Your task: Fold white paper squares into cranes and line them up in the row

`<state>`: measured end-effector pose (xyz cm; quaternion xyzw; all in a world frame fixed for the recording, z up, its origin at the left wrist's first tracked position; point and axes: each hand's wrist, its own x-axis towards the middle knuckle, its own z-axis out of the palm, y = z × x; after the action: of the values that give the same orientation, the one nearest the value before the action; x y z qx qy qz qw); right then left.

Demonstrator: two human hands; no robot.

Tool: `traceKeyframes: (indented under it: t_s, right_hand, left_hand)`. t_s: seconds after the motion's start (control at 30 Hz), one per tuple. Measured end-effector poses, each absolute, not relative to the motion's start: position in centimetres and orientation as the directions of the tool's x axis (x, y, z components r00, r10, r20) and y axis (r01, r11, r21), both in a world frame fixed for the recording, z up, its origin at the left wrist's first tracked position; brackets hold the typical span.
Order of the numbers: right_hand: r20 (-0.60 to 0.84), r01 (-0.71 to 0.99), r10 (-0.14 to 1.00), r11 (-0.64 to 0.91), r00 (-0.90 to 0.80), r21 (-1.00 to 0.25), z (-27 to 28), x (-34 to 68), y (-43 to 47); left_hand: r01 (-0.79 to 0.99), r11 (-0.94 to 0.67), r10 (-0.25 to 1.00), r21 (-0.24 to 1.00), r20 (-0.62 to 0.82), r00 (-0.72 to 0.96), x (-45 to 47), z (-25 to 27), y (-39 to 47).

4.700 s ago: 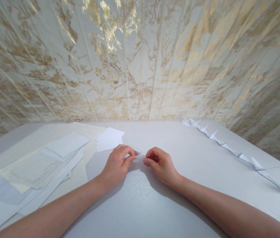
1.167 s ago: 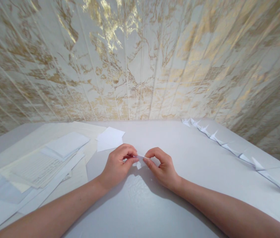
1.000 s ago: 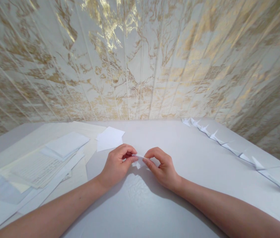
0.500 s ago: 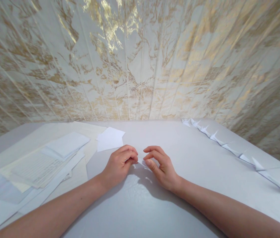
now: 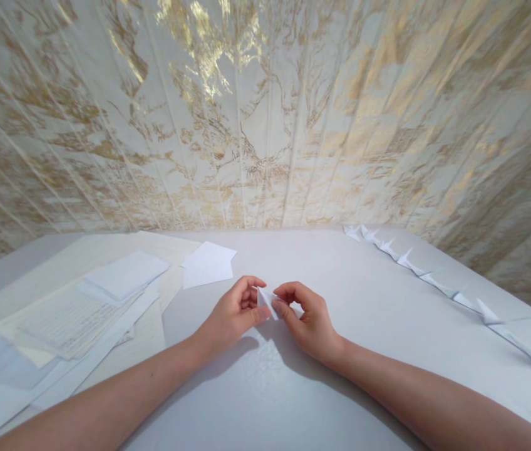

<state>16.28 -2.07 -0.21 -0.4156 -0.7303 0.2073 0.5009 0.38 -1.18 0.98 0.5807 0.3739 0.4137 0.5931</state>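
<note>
A small piece of folded white paper is between my hands, raised a little over the table. My right hand pinches its right side between thumb and fingers. From the left, my left hand has its thumb against the lower edge and its index finger at the top, with the other fingers curled behind. Parts of the paper are hidden by my fingers. Shadows of both hands fall on the white table.
Loose white sheets lie beyond my left hand. A spread of papers, some printed, covers the left side. Several folded paper figures stand in a row along the right edge. Behind the table hangs a gold-patterned curtain.
The folded paper has turned up and shows more clearly between my hands. My left thumb has come forward onto it, and my right hand has shifted slightly with its grip tighter.
</note>
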Motion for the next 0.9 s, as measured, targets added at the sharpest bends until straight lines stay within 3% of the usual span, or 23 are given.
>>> traceKeyframes:
  t_s: [0.17,0.4,0.57,0.73,0.9]
  right_hand:
    - [0.616,0.408,0.771,0.620,-0.160,-0.670,-0.2,16.1,-2.1]
    - [0.596,0.408,0.777,0.621,-0.206,-0.669,-0.4,16.2,-1.9]
    - [0.615,0.370,0.741,0.669,-0.270,-0.644,0.0,16.4,-1.5]
    - [0.556,0.312,0.787,0.617,-0.267,-0.723,0.5,16.5,0.9]
    - [0.472,0.265,0.870,0.493,-0.142,-0.829,-0.2,15.8,3.9]
  left_hand:
    - [0.058,-0.065,0.932,0.996,0.040,0.360,0.4,0.7,-1.2]
    - [-0.052,-0.053,0.937,0.997,0.067,0.343,0.4,0.7,-0.9]
    - [-0.058,-0.037,0.974,0.998,0.049,0.220,0.5,0.9,0.1]
    - [0.018,-0.096,0.984,0.995,0.093,0.150,0.7,1.4,2.4]
    - [-0.040,-0.141,0.990,0.989,0.140,-0.021,1.6,1.0,4.4]
